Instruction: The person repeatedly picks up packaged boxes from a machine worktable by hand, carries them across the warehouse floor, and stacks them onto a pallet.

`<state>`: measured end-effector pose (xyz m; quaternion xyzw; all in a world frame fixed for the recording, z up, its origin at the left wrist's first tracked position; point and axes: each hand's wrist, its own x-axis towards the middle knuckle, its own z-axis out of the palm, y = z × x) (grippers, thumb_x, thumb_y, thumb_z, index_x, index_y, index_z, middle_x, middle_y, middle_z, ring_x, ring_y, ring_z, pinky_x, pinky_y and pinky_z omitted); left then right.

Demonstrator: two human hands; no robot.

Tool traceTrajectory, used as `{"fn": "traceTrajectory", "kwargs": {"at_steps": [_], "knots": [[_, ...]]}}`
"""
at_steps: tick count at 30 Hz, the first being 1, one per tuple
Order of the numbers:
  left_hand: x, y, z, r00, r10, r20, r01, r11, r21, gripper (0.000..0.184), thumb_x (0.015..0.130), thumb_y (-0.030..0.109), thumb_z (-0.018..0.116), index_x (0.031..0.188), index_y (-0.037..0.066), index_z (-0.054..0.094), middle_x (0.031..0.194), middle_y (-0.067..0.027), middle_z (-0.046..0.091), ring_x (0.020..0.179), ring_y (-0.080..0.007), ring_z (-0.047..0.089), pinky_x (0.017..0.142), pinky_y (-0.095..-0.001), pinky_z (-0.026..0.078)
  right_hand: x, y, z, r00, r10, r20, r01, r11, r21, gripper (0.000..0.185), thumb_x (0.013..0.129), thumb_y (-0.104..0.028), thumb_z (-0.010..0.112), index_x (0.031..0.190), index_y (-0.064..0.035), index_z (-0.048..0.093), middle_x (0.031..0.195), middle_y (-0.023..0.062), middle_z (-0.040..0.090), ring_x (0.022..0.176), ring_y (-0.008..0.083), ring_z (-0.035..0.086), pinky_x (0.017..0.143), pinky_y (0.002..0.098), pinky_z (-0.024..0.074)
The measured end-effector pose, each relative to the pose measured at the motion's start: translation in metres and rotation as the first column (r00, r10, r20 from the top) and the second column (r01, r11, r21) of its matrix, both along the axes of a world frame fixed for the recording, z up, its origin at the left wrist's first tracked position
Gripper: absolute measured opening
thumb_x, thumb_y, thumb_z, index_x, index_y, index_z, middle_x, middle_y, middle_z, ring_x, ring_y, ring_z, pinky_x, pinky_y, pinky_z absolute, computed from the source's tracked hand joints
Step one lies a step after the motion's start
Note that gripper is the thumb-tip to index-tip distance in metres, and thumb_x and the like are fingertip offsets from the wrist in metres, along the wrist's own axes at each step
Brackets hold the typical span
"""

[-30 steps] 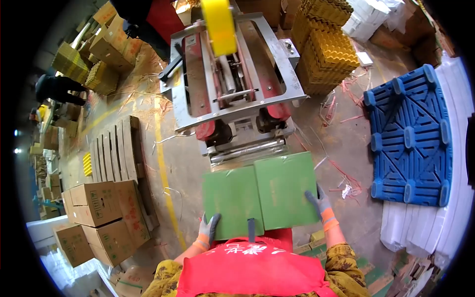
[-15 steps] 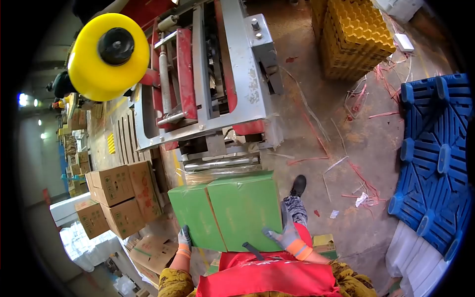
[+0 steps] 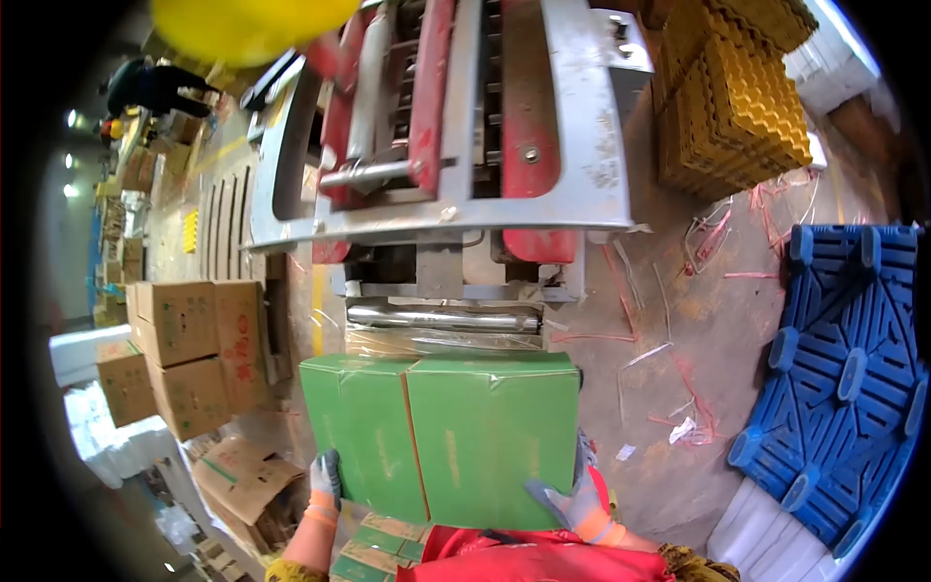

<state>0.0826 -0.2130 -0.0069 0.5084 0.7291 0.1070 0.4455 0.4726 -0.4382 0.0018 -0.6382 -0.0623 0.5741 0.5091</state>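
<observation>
A green carton (image 3: 490,427) with a brown seam running down it lies in front of my body; I cannot tell whether it is one box or two side by side. My left hand (image 3: 327,477), in a grey glove with an orange cuff, presses on its lower left side. At the lower right corner my gloved right hand (image 3: 574,500) grips, thumb over the top face and the other fingers along the side. The carton's far edge lies close to a metal roller (image 3: 441,318) of the machine. Its underside is hidden.
A metal frame machine (image 3: 436,218) with red parts stands ahead, a yellow round object (image 3: 254,24) above it. Brown cartons (image 3: 184,335) are stacked left. Yellow trays (image 3: 742,116) and blue pallets (image 3: 839,378) stand right. Plastic straps (image 3: 693,398) litter the floor. A person (image 3: 150,89) is far left.
My view has shifted, and the machine appears nearer and more squarely ahead. Both hands stay on the green carton, now nearer the roller. More green-and-brown cartons show below it.
</observation>
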Motion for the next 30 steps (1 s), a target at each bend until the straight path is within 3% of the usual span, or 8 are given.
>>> {"fn": "traceTrajectory", "kwargs": {"at_steps": [4, 7, 10, 13, 15, 18, 21, 30], "knots": [[0.03, 0.0, 0.02, 0.992, -0.064, 0.11, 0.062, 0.998, 0.022, 0.041, 0.087, 0.045, 0.061, 0.089, 0.004, 0.057, 0.077, 0.0028, 0.051, 0.072, -0.0086, 0.045, 0.064, -0.026, 0.039, -0.017, -0.027, -0.023, 0.987, -0.117, -0.109, 0.112, 0.992, -0.051, 0.081, 0.071, -0.012, 0.072, 0.138, -0.0021, 0.029, 0.127, 0.0113, 0.047, 0.117, 0.0228, 0.048, 0.099, 0.0349, 0.0397], [0.037, -0.001, 0.021, 0.98, -0.007, 0.2, -0.002, 0.999, 0.046, 0.042, 0.085, 0.042, 0.066, 0.095, 0.002, 0.059, 0.079, 0.0019, 0.054, 0.073, -0.0083, 0.046, 0.065, -0.0249, 0.04, -0.016, -0.002, 0.011, 0.987, -0.154, -0.042, 0.149, 0.984, -0.099, 0.056, 0.081, -0.018, 0.067, 0.128, -0.0029, 0.04, 0.112, 0.0061, 0.056, 0.098, 0.0177, 0.055, 0.088, 0.0304, 0.0468], [0.037, -0.002, 0.02, 0.975, 0.026, 0.219, -0.04, 0.997, 0.061, 0.041, 0.085, 0.035, 0.067, 0.103, -0.001, 0.059, 0.087, -0.0001, 0.059, 0.078, -0.0096, 0.051, 0.069, -0.0269, 0.045, -0.01, -0.02, -0.001, 1.0, -0.021, 0.016, 0.023, 0.992, -0.122, 0.05, 0.085, -0.022, 0.062, 0.126, -0.0027, 0.042, 0.111, 0.007, 0.056, 0.098, 0.0175, 0.054, 0.087, 0.0306, 0.0462], [0.039, -0.011, 0.017, 0.951, 0.106, 0.289, -0.141, 0.985, 0.103, 0.038, 0.082, 0.021, 0.064, 0.111, -0.003, 0.056, 0.093, -0.0039, 0.061, 0.082, -0.0117, 0.054, 0.074, -0.0275, 0.047, -0.014, -0.018, 0.008, 0.958, 0.111, 0.263, -0.066, 0.983, -0.174, 0.044, 0.089, -0.025, 0.054, 0.125, -0.0015, 0.045, 0.111, 0.0082, 0.056, 0.099, 0.0191, 0.055, 0.086, 0.0317, 0.0452], [0.04, -0.01, 0.022, 0.957, 0.085, 0.279, -0.114, 0.99, 0.088, 0.048, 0.078, 0.018, 0.064, 0.119, -0.005, 0.053, 0.099, -0.0058, 0.061, 0.088, -0.014, 0.056, 0.078, -0.0275, 0.047, -0.013, -0.021, 0.004, 0.923, 0.188, 0.336, -0.133, 0.975, -0.178, 0.046, 0.093, -0.031, 0.05, 0.128, -0.001, 0.044, 0.116, 0.0085, 0.056, 0.104, 0.0187, 0.054, 0.09, 0.0315, 0.0442], [0.029, -0.02, 0.014, 0.883, 0.176, 0.436, -0.209, 0.978, 0.028, 0.074, 0.074, 0.033, 0.068, 0.13, -0.008, 0.042, 0.118, -0.0105, 0.054, 0.105, -0.017, 0.053, 0.091, -0.0295, 0.042, -0.003, -0.036, -0.003, 0.91, 0.242, 0.337, -0.167, 0.957, -0.235, 0.059, 0.094, -0.046, 0.047, 0.134, -0.0029, 0.042, 0.128, 0.0105, 0.052, 0.114, 0.0218, 0.052, 0.098, 0.0362, 0.0416], [0.03, -0.017, 0.014, 0.856, 0.107, 0.506, -0.15, 0.988, 0.046, 0.074, 0.076, 0.031, 0.066, 0.134, -0.008, 0.039, 0.124, -0.0148, 0.052, 0.113, -0.0228, 0.05, 0.097, -0.0338, 0.039, -0.009, -0.039, -0.004, 0.987, 0.019, 0.161, 0.008, 0.986, -0.167, 0.067, 0.09, -0.054, 0.048, 0.138, -0.0069, 0.039, 0.135, 0.011, 0.048, 0.121, 0.0261, 0.048, 0.102, 0.0421, 0.0394], [0.031, -0.025, 0.007, 0.869, 0.079, 0.488, -0.186, 0.967, 0.174, 0.082, 0.077, 0.038, 0.066, 0.136, -0.01, 0.035, 0.13, -0.0181, 0.049, 0.116, -0.0251, 0.051, 0.097, -0.0354, 0.04, -0.03, 0.002, 0.015, 0.981, 0.097, 0.167, -0.08, 0.991, -0.102, 0.066, 0.091, -0.055, 0.048, 0.139, -0.0101, 0.039, 0.138, 0.0069, 0.045, 0.123, 0.0229, 0.045, 0.105, 0.039, 0.0357]]}}
